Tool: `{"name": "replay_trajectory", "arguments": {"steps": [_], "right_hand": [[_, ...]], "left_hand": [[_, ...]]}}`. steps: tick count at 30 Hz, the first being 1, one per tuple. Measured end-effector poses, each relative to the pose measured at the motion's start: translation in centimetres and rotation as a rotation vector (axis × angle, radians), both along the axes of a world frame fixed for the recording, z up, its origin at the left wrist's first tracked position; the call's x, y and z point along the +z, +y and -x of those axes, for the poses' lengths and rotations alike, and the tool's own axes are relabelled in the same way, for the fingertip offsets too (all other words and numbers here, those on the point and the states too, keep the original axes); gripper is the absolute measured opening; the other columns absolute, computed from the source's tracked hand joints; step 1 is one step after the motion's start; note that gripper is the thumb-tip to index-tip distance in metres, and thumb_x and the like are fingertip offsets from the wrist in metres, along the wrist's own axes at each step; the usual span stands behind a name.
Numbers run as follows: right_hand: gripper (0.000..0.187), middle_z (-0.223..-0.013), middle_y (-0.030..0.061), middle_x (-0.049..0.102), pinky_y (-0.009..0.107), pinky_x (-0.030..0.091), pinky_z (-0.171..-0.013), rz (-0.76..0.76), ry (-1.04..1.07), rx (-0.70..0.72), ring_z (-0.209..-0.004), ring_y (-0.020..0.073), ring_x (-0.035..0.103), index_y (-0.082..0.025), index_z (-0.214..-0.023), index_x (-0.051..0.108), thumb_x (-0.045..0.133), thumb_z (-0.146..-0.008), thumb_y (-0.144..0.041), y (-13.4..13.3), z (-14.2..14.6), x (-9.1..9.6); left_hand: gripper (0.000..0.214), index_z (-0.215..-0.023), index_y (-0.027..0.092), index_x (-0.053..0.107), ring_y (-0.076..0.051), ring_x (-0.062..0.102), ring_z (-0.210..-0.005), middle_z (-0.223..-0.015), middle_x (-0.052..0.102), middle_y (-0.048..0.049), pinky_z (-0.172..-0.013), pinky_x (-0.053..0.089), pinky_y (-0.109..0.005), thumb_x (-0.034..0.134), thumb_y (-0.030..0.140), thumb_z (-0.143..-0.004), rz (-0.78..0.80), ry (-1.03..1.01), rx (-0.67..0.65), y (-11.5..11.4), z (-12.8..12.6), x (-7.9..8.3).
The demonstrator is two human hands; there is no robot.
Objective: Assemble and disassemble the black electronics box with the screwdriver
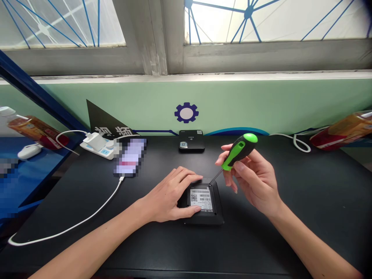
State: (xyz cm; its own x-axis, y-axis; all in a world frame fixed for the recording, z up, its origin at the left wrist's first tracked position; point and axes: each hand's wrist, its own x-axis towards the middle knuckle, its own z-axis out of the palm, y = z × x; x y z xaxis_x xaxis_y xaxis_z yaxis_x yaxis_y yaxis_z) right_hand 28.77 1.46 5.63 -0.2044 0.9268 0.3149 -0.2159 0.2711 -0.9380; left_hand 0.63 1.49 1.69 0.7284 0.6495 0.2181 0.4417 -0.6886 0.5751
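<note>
A small black box [216,209] lies upside down on the black table [290,232], its white barcode label facing up. My left hand [171,193] rests flat on the box's left side, fingers stretched across its far edge and thumb on the near edge. My right hand [252,178] is closed round a green and black screwdriver [236,153], held tilted. The thin shaft points down-left and its tip meets the box's far right corner.
A second black box [191,140] sits at the back by the wall. A phone [130,157] on a white cable lies left of centre, next to a white power strip [97,145]. Bottles lie at far left [31,130] and far right [340,133]. A white mouse [29,150] is at the left.
</note>
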Motion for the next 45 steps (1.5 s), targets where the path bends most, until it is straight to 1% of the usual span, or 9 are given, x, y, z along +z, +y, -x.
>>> {"name": "replay_trajectory", "arguments": {"steps": [7, 13, 19, 22, 25, 28, 35, 40, 45], "right_hand": [[0.021, -0.124, 0.0087, 0.077, 0.029, 0.059, -0.048, 0.06, 0.163, 0.111, -0.076, 0.0217, 0.079, -0.03, -0.135, 0.074, 0.062, -0.118, -0.028, 0.1, -0.1, -0.2], [0.022, -0.125, 0.0092, 0.077, 0.03, 0.062, -0.053, 0.075, 0.189, 0.161, -0.081, 0.0233, 0.081, -0.03, -0.133, 0.073, 0.057, -0.119, -0.024, -0.1, 0.2, -0.3], [0.022, -0.122, 0.0087, 0.077, 0.029, 0.061, -0.05, 0.074, 0.211, 0.083, -0.076, 0.0215, 0.079, -0.027, -0.131, 0.073, 0.056, -0.117, -0.021, 0.1, 0.1, -0.2], [0.022, -0.122, 0.0085, 0.077, 0.029, 0.061, -0.049, 0.081, 0.211, 0.071, -0.077, 0.0218, 0.079, -0.028, -0.131, 0.072, 0.057, -0.117, -0.022, 0.2, 0.1, -0.3], [0.019, -0.123, 0.0087, 0.077, 0.03, 0.062, -0.049, 0.092, 0.207, 0.069, -0.081, 0.0237, 0.08, -0.029, -0.131, 0.072, 0.059, -0.117, -0.025, 0.1, 0.2, -0.4], [0.018, -0.125, 0.0091, 0.077, 0.031, 0.063, -0.049, 0.103, 0.2, 0.071, -0.086, 0.0262, 0.082, -0.03, -0.132, 0.071, 0.061, -0.117, -0.027, 0.0, 0.2, -0.4], [0.021, -0.126, 0.0096, 0.077, 0.032, 0.063, -0.052, 0.087, 0.221, 0.065, -0.087, 0.0266, 0.082, -0.028, -0.132, 0.07, 0.056, -0.118, -0.021, 0.1, 0.3, -0.5], [0.018, -0.122, 0.0097, 0.078, 0.032, 0.062, -0.053, 0.075, 0.211, -0.004, -0.083, 0.0244, 0.079, -0.027, -0.127, 0.072, 0.059, -0.116, -0.021, 0.3, 0.3, -0.5], [0.015, -0.12, 0.0092, 0.078, 0.033, 0.061, -0.054, 0.097, 0.168, 0.009, -0.081, 0.0245, 0.077, -0.029, -0.128, 0.07, 0.063, -0.115, -0.028, 0.2, 0.3, -0.6]], "left_hand": [[0.045, -0.152, 0.028, 0.066, -0.031, 0.065, -0.135, -0.147, 0.069, -0.0123, -0.116, 0.058, -0.048, 0.08, 0.035, -0.11, -0.02, -0.151, 0.121, 0.1, 0.0, -0.8], [0.011, -0.122, 0.025, 0.078, -0.024, 0.068, -0.114, -0.123, 0.075, -0.0084, -0.103, 0.056, -0.041, 0.069, 0.023, -0.117, -0.096, -0.255, 0.139, 0.4, -0.2, -1.3], [0.023, -0.133, 0.028, 0.081, -0.021, 0.064, -0.094, -0.101, 0.075, -0.0039, -0.091, 0.051, -0.041, 0.063, 0.021, -0.12, -0.216, -0.27, 0.244, 1.1, 0.4, -1.9], [0.025, -0.137, 0.027, 0.08, -0.021, 0.064, -0.091, -0.1, 0.075, -0.0035, -0.092, 0.051, -0.041, 0.063, 0.022, -0.119, -0.162, -0.29, 0.293, 1.2, 0.5, -1.5], [0.026, -0.139, 0.026, 0.078, -0.023, 0.067, -0.098, -0.104, 0.077, -0.0043, -0.098, 0.053, -0.042, 0.065, 0.025, -0.117, -0.055, -0.291, 0.246, 0.9, 0.3, -0.9], [0.022, -0.134, 0.026, 0.079, -0.025, 0.07, -0.104, -0.11, 0.08, -0.0056, -0.1, 0.054, -0.044, 0.069, 0.029, -0.115, -0.018, -0.281, 0.187, 0.7, 0.1, -0.6], [0.018, -0.116, 0.024, 0.083, -0.023, 0.069, -0.098, -0.106, 0.08, -0.0061, -0.094, 0.055, -0.041, 0.066, 0.03, -0.119, -0.073, -0.292, 0.215, 1.0, 0.2, -1.3], [0.021, -0.128, 0.027, 0.086, -0.022, 0.071, -0.095, -0.104, 0.082, -0.005, -0.09, 0.058, -0.04, 0.068, 0.027, -0.118, -0.118, -0.343, 0.331, 1.5, 0.6, -1.6], [0.019, -0.125, 0.028, 0.09, -0.023, 0.077, -0.092, -0.103, 0.087, -0.0042, -0.086, 0.062, -0.041, 0.074, 0.029, -0.115, -0.083, -0.391, 0.426, 1.4, 0.4, -1.5]]}}
